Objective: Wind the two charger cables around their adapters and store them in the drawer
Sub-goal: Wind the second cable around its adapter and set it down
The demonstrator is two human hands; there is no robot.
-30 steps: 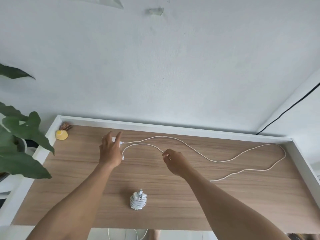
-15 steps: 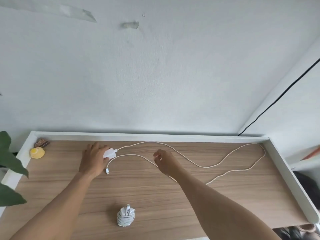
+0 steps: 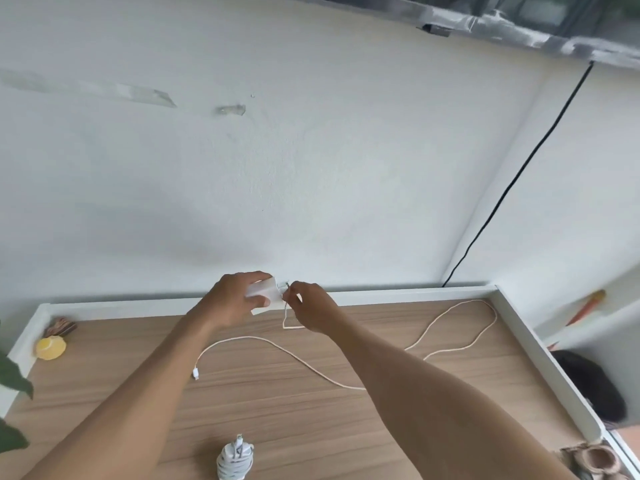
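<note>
My left hand (image 3: 231, 304) holds a white adapter (image 3: 266, 294) lifted above the wooden desk (image 3: 346, 427). My right hand (image 3: 311, 308) pinches the white cable (image 3: 450, 323) right beside the adapter's plug end. The cable trails in loose loops across the desk to the right, and its free connector (image 3: 196, 374) lies near my left forearm. A second adapter with its cable wound around it (image 3: 235, 460) stands at the desk's front edge. No drawer shows.
A yellow object (image 3: 51, 347) and a brown shell-like thing (image 3: 62, 326) sit in the back left corner. Plant leaves (image 3: 14, 382) hang at the left edge. A white raised rim (image 3: 540, 348) borders the desk; a black wire (image 3: 519, 168) runs up the wall.
My left hand has picked the adapter up off the desk. My right hand moved left along the cable to the adapter. The view tilted upward.
</note>
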